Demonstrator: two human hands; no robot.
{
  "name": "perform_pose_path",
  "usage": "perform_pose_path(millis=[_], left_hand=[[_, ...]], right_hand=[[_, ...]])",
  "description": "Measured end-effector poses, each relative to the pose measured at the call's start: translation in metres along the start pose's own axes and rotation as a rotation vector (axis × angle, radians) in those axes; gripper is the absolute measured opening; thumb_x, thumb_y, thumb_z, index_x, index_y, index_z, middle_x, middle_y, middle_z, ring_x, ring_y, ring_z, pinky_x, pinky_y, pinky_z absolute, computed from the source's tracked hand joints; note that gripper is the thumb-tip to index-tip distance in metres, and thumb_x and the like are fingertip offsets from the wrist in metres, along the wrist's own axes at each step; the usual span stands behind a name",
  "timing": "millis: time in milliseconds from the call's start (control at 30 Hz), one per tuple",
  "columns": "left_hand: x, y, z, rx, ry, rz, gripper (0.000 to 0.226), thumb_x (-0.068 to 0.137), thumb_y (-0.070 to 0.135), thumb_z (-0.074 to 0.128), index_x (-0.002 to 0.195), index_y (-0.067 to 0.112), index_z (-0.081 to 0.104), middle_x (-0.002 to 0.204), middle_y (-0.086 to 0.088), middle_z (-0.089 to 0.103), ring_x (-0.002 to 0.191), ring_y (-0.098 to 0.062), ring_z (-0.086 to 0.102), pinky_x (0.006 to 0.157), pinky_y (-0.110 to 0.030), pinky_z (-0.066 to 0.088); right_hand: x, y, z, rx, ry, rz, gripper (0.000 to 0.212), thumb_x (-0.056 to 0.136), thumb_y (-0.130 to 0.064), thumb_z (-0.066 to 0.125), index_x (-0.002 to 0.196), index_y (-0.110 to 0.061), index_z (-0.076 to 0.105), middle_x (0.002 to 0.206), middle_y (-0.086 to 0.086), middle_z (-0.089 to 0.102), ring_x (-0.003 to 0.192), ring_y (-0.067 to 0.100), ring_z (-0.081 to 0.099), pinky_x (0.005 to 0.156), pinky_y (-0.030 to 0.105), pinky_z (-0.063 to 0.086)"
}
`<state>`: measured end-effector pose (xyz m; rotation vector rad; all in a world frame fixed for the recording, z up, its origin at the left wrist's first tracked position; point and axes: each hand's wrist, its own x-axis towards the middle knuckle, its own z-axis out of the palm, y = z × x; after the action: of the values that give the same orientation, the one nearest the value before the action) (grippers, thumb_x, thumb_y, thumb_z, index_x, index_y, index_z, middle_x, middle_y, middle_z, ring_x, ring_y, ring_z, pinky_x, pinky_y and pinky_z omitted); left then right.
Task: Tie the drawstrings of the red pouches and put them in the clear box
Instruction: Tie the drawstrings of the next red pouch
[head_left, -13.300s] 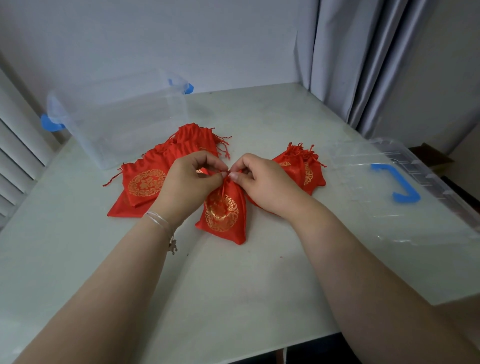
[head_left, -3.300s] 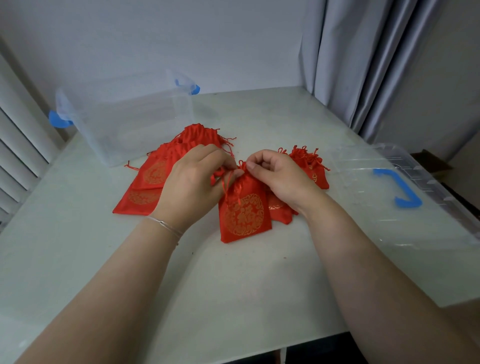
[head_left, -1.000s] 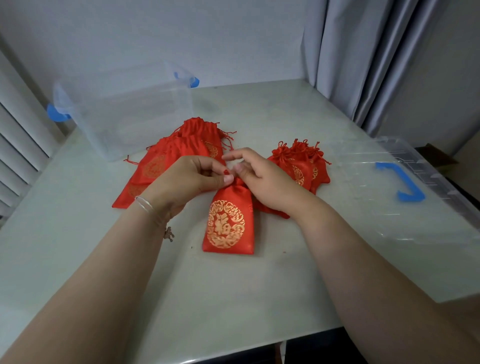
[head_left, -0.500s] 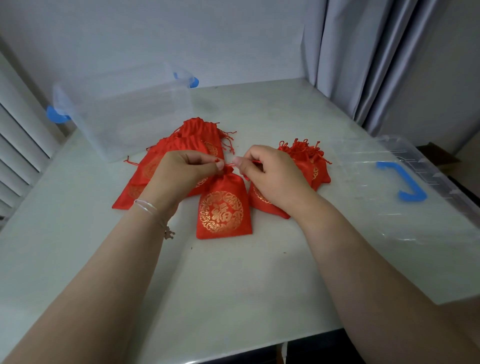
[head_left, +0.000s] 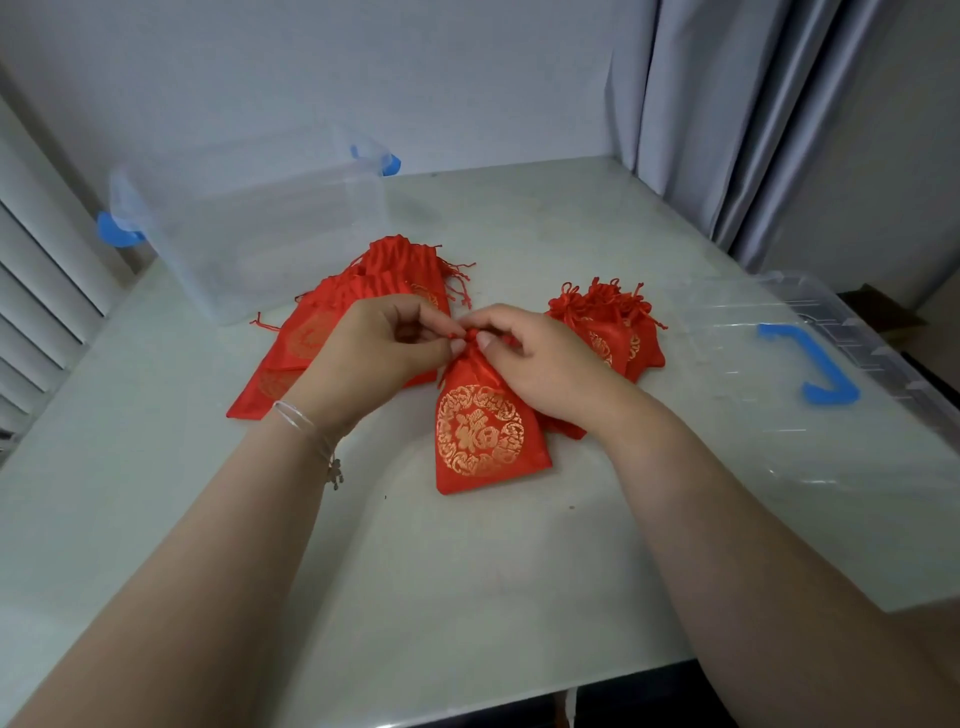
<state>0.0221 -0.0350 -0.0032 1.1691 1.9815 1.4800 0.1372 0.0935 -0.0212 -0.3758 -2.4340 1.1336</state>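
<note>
A red pouch (head_left: 483, 436) with a gold round emblem lies on the table in front of me, its neck gathered tight. My left hand (head_left: 374, 353) and my right hand (head_left: 540, 364) meet at that neck, and each pinches the drawstring there. Behind my left hand lies a pile of flat red pouches (head_left: 322, 338). Behind my right hand sits a cluster of pouches with gathered tops (head_left: 613, 327). The clear box (head_left: 249, 228) with blue latches stands at the back left, with no pouch visible in it.
The box's clear lid (head_left: 810, 415) with a blue handle lies flat on the table's right side. Grey curtains hang at the back right. White slats line the left edge. The table's near edge runs below my forearms.
My hands have come together at the pouch's neck, which is now drawn tighter. The pouch has shifted slightly right and its lower end now points toward me.
</note>
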Motion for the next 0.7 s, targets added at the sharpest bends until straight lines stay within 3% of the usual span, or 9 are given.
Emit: perform_pose_path(millis=[167, 400, 500, 600, 700], left_hand=[[-0.001, 0.001, 0.003, 0.043, 0.018, 0.054, 0.009, 0.079, 0.002, 0.072, 0.087, 0.002, 0.069, 0.088, -0.021, 0.069, 0.074, -0.018, 0.062, 0.074, -0.028, 0.055], [-0.001, 0.002, 0.011, -0.135, -0.040, -0.091, 0.008, 0.084, 0.002, 0.065, 0.088, 0.007, 0.061, 0.076, -0.010, 0.057, 0.056, -0.013, 0.060, 0.049, -0.022, 0.051], [0.001, 0.001, 0.008, -0.297, -0.075, -0.169, 0.009, 0.079, 0.007, 0.066, 0.084, 0.012, 0.060, 0.066, -0.001, 0.060, 0.060, -0.012, 0.054, 0.057, -0.023, 0.045], [0.001, 0.001, 0.005, -0.420, -0.089, -0.190, 0.013, 0.073, 0.013, 0.068, 0.083, 0.010, 0.061, 0.073, -0.007, 0.061, 0.066, -0.017, 0.056, 0.066, -0.027, 0.044], [-0.001, 0.003, 0.007, -0.480, -0.107, -0.173, 0.010, 0.075, 0.014, 0.070, 0.081, 0.010, 0.063, 0.076, -0.009, 0.062, 0.069, -0.020, 0.055, 0.069, -0.031, 0.042]], right_hand=[[0.002, 0.002, -0.004, -0.033, 0.019, 0.111, 0.015, 0.095, -0.022, 0.055, 0.103, -0.013, 0.065, 0.101, -0.003, 0.067, 0.096, 0.012, 0.061, 0.083, 0.024, 0.045], [0.002, 0.001, -0.008, -0.045, -0.021, 0.146, 0.012, 0.097, -0.022, 0.049, 0.095, -0.021, 0.061, 0.094, -0.007, 0.061, 0.085, 0.006, 0.055, 0.069, 0.018, 0.039], [-0.001, -0.004, -0.004, 0.322, -0.061, 0.286, 0.015, 0.099, -0.021, 0.047, 0.091, -0.022, 0.060, 0.082, -0.007, 0.061, 0.071, 0.005, 0.055, 0.067, 0.022, 0.043], [-0.004, -0.011, 0.001, 0.806, -0.203, 0.402, 0.021, 0.096, -0.031, 0.051, 0.093, -0.014, 0.064, 0.080, 0.003, 0.065, 0.073, 0.013, 0.061, 0.080, 0.032, 0.049], [-0.004, -0.014, 0.004, 0.946, -0.218, 0.418, 0.021, 0.094, -0.029, 0.055, 0.090, -0.013, 0.067, 0.073, 0.003, 0.068, 0.067, 0.013, 0.065, 0.074, 0.031, 0.052]])
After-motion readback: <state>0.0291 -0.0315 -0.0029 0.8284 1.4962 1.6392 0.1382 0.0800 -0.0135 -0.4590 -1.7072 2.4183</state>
